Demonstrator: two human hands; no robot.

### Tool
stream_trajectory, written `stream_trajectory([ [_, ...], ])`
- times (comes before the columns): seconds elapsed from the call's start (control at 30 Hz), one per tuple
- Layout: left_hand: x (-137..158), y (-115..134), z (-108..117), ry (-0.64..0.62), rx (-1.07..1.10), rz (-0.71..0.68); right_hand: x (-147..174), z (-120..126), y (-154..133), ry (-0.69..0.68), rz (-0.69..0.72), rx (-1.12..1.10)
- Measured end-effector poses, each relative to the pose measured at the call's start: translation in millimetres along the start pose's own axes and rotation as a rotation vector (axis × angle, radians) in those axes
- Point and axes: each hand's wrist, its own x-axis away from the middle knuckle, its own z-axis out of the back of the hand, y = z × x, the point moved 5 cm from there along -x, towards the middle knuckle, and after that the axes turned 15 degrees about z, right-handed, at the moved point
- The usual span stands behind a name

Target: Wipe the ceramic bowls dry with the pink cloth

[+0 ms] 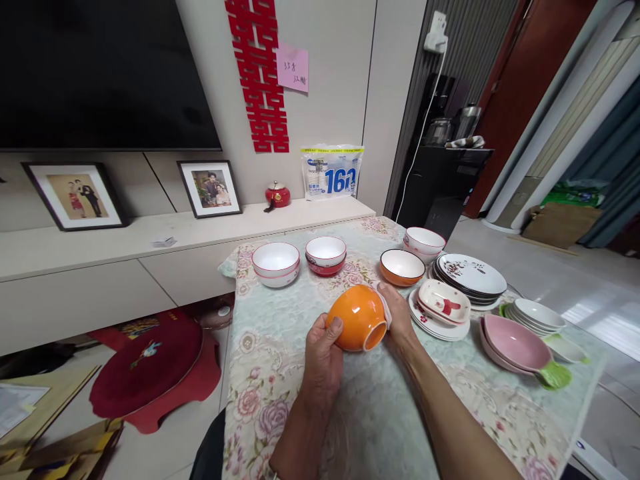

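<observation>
While the left hand [325,347] clamps the orange bowl [356,313] above the worktop [370,413], the right hand [399,310] clasps a pale cloth [387,310] against it: stiff, likely slippery, breakable ware, best gripped firmly around its sides!

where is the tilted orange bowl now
In the head view, the orange bowl is just right of centre, held between the left hand and right hand.
</observation>
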Motion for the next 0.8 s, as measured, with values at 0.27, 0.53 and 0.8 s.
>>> stream_trajectory([
  [0.27,0.3,3.1,-1.4,0.010,0.023,-0.054,21.1,-22.1,-59.2,-0.210,0.527,0.257],
  [0.53,-0.7,-1.5,0.5,-0.020,0.025,-0.026,11.9,-17.9,-45.8,-0.220,0.480,0.206],
  [0.8,1.2,4.3,-0.5,-0.108,0.161,-0.006,13.1,-20.0,9.0,0.002,-0.253,-0.455],
])
